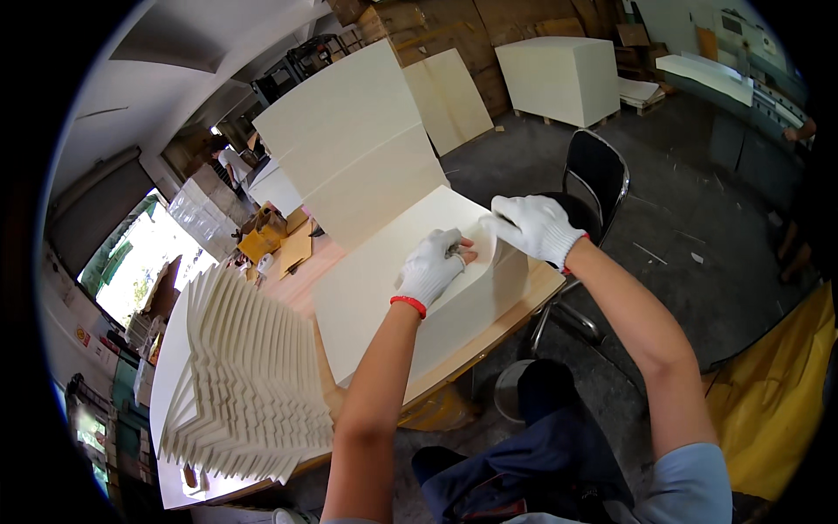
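Observation:
A tall stack of white sheets (375,306) lies on the table before me. My right hand (534,229), in a white knit glove with a red cuff, is closed on the sheets' raised far-right corner, which bends upward. My left hand (432,266), gloved the same way, rests on top of the stack. Its fingers are curled, with bare thumb and fingertip showing; whatever they may hold is hidden. Left of the stack stands a fanned pile of folded white sheets (253,375), its layers staggered in zigzag. Behind the stack rises a taller block of pale sheets (349,140).
A black chair (597,170) with metal legs stands beyond the table's right edge. Yellow boxes and cardboard (266,236) lie at the back left of the table. A large white block on a pallet (559,80) stands farther off. Yellow sheeting (772,393) hangs at right. Other people are nearby.

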A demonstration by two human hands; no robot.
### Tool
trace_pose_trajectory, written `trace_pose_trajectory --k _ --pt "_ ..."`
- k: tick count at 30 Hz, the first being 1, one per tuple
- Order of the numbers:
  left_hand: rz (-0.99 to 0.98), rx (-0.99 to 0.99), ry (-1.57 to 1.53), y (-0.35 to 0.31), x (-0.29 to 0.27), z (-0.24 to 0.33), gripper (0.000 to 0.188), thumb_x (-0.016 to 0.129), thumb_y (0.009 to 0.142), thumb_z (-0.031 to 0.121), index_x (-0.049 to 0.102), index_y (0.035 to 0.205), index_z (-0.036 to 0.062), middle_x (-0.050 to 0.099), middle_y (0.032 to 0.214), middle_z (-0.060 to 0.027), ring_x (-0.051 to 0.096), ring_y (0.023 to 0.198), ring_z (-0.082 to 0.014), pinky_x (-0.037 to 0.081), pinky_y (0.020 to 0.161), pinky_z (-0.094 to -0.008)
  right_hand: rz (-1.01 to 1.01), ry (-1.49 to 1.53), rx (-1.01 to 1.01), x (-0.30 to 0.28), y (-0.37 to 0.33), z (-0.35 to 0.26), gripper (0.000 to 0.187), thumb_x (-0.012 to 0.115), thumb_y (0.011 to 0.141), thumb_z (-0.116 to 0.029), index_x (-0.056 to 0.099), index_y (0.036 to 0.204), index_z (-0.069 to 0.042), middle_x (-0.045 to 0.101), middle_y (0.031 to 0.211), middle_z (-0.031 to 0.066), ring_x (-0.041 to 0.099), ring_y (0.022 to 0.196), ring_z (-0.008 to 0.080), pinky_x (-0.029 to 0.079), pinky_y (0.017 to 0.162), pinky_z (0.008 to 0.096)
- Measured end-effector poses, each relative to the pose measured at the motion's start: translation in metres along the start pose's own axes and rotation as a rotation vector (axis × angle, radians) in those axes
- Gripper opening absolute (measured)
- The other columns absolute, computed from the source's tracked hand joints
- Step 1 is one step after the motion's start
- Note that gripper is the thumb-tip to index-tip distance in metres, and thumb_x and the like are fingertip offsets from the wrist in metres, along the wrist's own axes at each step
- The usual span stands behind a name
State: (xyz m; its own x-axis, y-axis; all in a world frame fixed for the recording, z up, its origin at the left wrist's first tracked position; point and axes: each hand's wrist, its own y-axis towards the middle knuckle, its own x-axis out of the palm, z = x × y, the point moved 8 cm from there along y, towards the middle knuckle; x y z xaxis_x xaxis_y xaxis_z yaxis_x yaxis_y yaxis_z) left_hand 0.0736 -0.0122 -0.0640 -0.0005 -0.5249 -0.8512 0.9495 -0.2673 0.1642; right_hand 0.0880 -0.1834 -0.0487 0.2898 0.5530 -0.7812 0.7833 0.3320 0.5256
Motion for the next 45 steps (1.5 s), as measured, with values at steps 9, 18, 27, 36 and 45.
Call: trace_pose_trajectory --k 9,18,27,36,45 --pt "-0.01 0.154 -0.375 -0.001 0.005 0.0 0.033 0.065 0.09 0.009 0.066 0.122 0.0043 0.071 0.112 -0.0114 0.066 0.099 -0.0184 0.052 0.087 -0.0336 0.181 0.62 0.356 0.032 -0.014 0.023 0.054 0.043 0.101 -0.055 0.058 0.086 -0.005 0.063 0.08 0.0203 0.06 0.079 0.0417 0.043 0.071 0.0473" --pt "0.011 0.097 -0.243 -0.001 0.003 0.003 0.046 0.076 0.086 0.025 0.064 0.126 0.0061 0.07 0.123 -0.0161 0.066 0.117 -0.0279 0.05 0.1 -0.037 0.356 0.527 0.252 0.025 -0.019 0.018 0.048 0.04 0.104 -0.047 0.059 0.09 -0.006 0.064 0.082 0.0223 0.061 0.082 0.045 0.043 0.071 0.0526" --pt "0.084 0.169 -0.187 -0.009 -0.001 0.013 0.036 0.068 0.091 0.014 0.063 0.126 0.0061 0.07 0.103 -0.0122 0.062 0.089 -0.0157 0.05 0.083 -0.0311 0.317 0.396 0.252 0.031 -0.017 0.019 0.043 0.041 0.103 -0.046 0.058 0.093 -0.008 0.065 0.08 0.022 0.062 0.076 0.0441 0.044 0.066 0.0549" --pt "0.04 0.08 -0.106 -0.009 0.003 0.014 0.04 0.072 0.09 0.019 0.064 0.128 0.013 0.059 0.078 -0.0057 0.058 0.073 -0.0156 0.049 0.072 -0.0321 0.351 0.387 0.261 0.031 -0.018 0.02 0.044 0.041 0.103 -0.046 0.059 0.094 -0.007 0.065 0.081 0.0227 0.063 0.077 0.0439 0.045 0.067 0.0547" --pt "0.109 0.167 -0.112 -0.011 -0.002 0.021 0.031 0.063 0.094 0.012 0.065 0.125 0.0113 0.065 0.085 -0.0124 0.059 0.073 -0.0214 0.051 0.075 -0.0343 0.354 0.378 0.266 0.03 -0.018 0.02 0.044 0.041 0.103 -0.047 0.058 0.095 -0.008 0.065 0.08 0.0228 0.062 0.075 0.0442 0.044 0.065 0.0549"
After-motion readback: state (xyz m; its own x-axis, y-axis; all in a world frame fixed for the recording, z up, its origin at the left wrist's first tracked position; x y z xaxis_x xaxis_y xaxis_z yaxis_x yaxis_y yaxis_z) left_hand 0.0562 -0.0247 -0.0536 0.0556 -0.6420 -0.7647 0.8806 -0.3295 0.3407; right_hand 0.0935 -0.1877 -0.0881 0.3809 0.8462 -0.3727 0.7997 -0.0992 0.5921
